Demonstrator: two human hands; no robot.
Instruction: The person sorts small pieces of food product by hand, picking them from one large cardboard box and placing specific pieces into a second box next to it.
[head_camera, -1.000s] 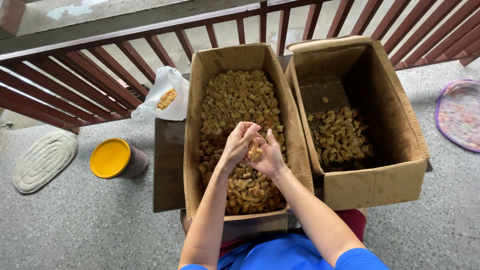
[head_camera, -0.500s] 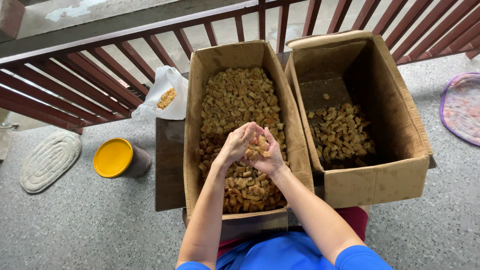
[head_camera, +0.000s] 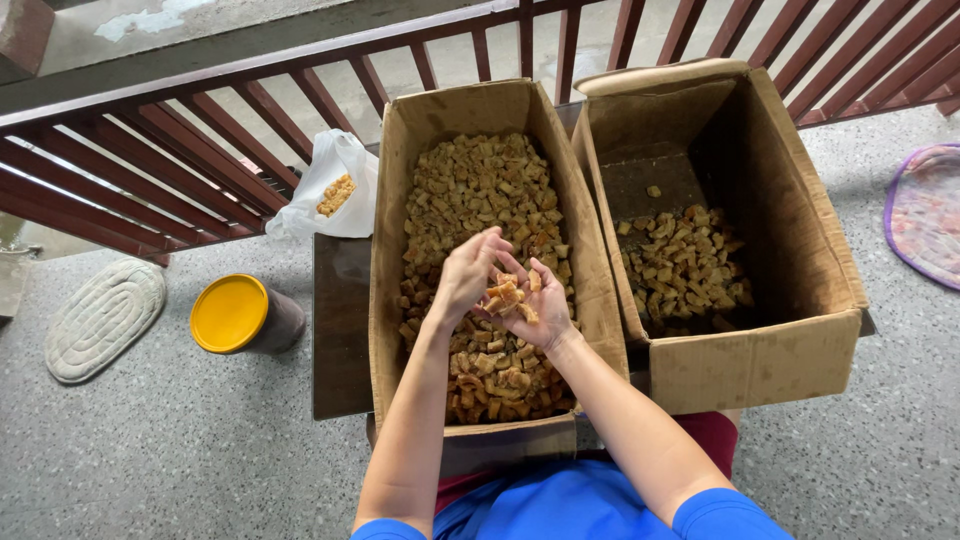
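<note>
A person in a blue top sits over two cardboard boxes on a speckled floor, both hands raised above the left box (head_camera: 470, 270), which is filled almost to the brim with golden-brown fried pieces (head_camera: 480, 190). The right hand (head_camera: 540, 305) lies palm up, cupping a small heap of pieces (head_camera: 508, 296); the left hand (head_camera: 468, 275) curls beside it, fingertips touching that heap. At three o'clock the right box (head_camera: 760, 350) holds a shallower layer of the same pieces. At nine o'clock stands a dark container with a yellow lid (head_camera: 232, 313), an oval mat (head_camera: 100, 318) beyond it; at eleven o'clock a white plastic bag (head_camera: 330, 185) rests against the red railing (head_camera: 180, 150)
</note>
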